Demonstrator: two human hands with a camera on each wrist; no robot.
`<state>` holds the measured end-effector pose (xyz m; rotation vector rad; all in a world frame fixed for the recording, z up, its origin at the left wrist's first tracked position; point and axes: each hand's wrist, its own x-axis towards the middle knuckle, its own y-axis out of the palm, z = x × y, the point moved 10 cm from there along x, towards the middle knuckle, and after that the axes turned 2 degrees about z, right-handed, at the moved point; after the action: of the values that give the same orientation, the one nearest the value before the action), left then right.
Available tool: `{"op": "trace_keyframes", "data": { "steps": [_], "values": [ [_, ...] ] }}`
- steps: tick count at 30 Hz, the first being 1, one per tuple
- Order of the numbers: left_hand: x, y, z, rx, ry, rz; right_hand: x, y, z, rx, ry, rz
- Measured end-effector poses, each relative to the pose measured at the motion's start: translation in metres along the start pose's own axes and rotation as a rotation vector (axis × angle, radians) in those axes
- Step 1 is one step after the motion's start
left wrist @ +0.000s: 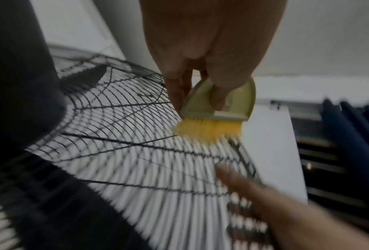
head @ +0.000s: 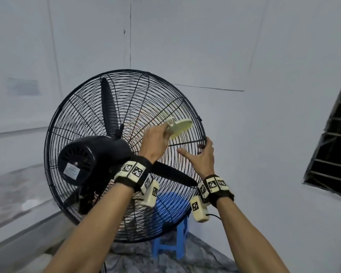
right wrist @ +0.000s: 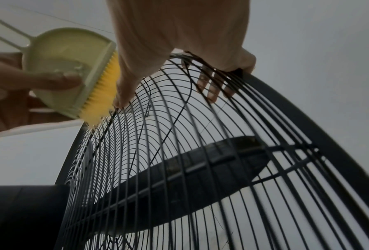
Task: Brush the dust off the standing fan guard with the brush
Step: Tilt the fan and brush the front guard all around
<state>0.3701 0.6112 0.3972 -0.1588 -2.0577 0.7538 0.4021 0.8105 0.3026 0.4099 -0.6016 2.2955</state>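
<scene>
A black wire fan guard point(head: 83, 115) fills the middle of the head view, seen from behind, with the motor housing point(head: 83, 160) at lower left. My left hand point(head: 156, 142) grips a pale cream brush point(head: 180, 127) with yellow bristles point(left wrist: 207, 129). The bristles touch the guard wires near its right side point(right wrist: 98, 99). My right hand point(head: 202, 154) holds the guard's right rim point(right wrist: 307, 121), fingers curled over the rim and through the wires, thumb stretched along the wires.
A blue plastic stool point(head: 171, 239) stands behind the fan's lower part. White walls meet in a corner behind the fan. A barred dark window point(head: 335, 146) is at the right. A black cable point(head: 215, 215) trails near my right wrist.
</scene>
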Motion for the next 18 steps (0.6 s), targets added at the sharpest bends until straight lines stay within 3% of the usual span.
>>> {"op": "trace_keyframes", "data": {
  "steps": [4, 6, 9, 11, 16, 18],
  "values": [
    [0.035, -0.051, -0.001, 0.064, -0.037, -0.261, -0.003, 0.006, 0.008, -0.002, -0.016, 0.010],
    [0.038, -0.045, -0.003, 0.085, -0.035, -0.228, -0.002, 0.005, 0.008, 0.000, -0.012, 0.006],
    [0.015, 0.001, -0.023, 0.140, 0.081, 0.009, 0.001, 0.000, 0.002, -0.005, 0.000, 0.001],
    [0.011, 0.010, -0.027, 0.129, 0.114, 0.080, 0.000, 0.001, 0.001, -0.005, -0.003, 0.009],
    [0.049, -0.045, -0.010, 0.159, 0.001, -0.160, -0.003, 0.007, 0.010, -0.001, -0.016, 0.012],
    [0.039, -0.025, -0.015, 0.177, 0.033, -0.070, -0.004, 0.004, 0.009, -0.007, -0.002, 0.007]
  ]
}}
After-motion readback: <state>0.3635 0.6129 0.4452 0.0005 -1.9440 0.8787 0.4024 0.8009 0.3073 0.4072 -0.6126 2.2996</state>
